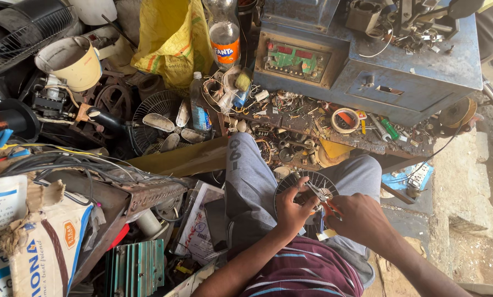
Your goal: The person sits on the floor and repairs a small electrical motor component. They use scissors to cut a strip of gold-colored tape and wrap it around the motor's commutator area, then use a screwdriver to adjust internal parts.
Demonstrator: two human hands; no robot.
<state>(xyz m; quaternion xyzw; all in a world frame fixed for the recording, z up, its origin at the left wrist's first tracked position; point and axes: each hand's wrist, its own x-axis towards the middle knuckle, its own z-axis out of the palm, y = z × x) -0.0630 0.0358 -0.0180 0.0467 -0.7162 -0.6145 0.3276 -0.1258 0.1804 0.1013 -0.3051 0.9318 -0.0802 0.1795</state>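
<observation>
Grey trouser legs frame the work: seated, the person bends both forearms inward over the lap. Their left hand (291,208) is curled around the near edge of a round, dark, slotted metal motor part (307,190), which rests between the knees. Their right hand (357,215) is clenched on the orange handles of a pair of pliers (320,197), whose steel nose lies across the part's face, just beside the left fingers. Beyond the knees, a grimy wooden bench (312,129) is strewn with wire scraps, a roll of tape (345,120) and a blue metal machine (367,55). Left of the leg lie a plastic water bottle (198,107), pale fan blades (167,124) in a wire guard, and tangled black cables (76,162).
</observation>
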